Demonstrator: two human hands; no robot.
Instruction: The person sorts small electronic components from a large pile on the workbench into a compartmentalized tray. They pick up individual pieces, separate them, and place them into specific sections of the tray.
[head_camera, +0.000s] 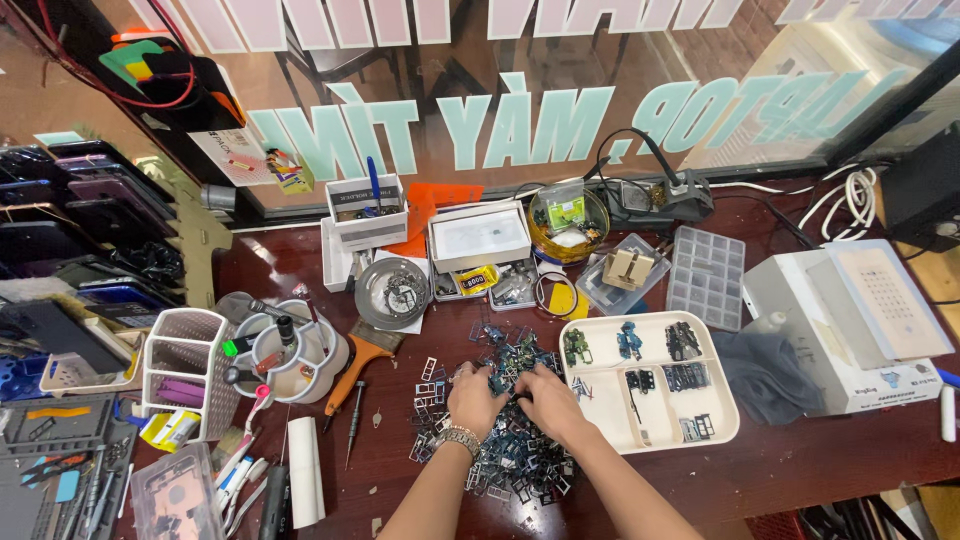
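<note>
Dozens of tiny dark and bluish metal frames and trays make up the pile of small parts right in the middle of my view, heaped on the dark red table, just left of the cream sorting tray. I've got both hands down in it: the left hand, bracelet at the wrist, sits knuckles-up on the left side of the heap, fingers curled down into the parts, and the right hand lies just beside it, almost touching, fingers bent and pressed into the pile too. Whether either hand is actually pinching a piece, I cannot tell; the fingertips are buried. Moving outward, the sorting tray has several compartments with sorted dark and blue-green parts in them. Left of the pile I see an orange-handled brush, a slim screwdriver and a white tool cup stuffed with tools. Behind the pile sit a round metal dish, a white box and a clear compartment box. Far right, a white machine stands with a dark grey cloth at its foot.
</note>
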